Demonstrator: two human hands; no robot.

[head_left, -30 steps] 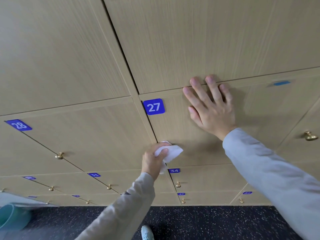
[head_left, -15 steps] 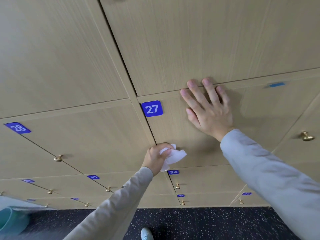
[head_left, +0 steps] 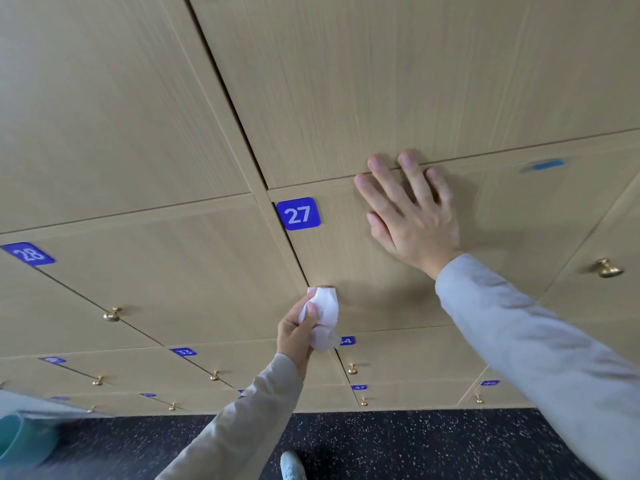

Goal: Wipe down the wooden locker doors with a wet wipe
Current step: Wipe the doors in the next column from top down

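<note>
A wall of light wooden locker doors fills the view. Door 27 (head_left: 363,271) carries a blue number plate (head_left: 298,214) at its upper left. My left hand (head_left: 298,332) grips a crumpled white wet wipe (head_left: 323,317) and holds it against the brass knob (head_left: 325,287) at the door's lower left; the wipe covers most of the knob. My right hand (head_left: 412,213) lies flat on the upper part of door 27, fingers straight and spread, the fingertips reaching over the seam to the door above.
Door 28 (head_left: 156,271) with its brass knob (head_left: 112,315) is to the left. Another knob (head_left: 607,269) sticks out at the right. Lower rows of numbered doors run down to a dark speckled floor (head_left: 415,445). A teal container (head_left: 20,441) sits at bottom left.
My left hand has turned the wipe upward and bunched it over door 27's knob, whose brass rim now shows above it. My right hand has stayed pressed on the door.
</note>
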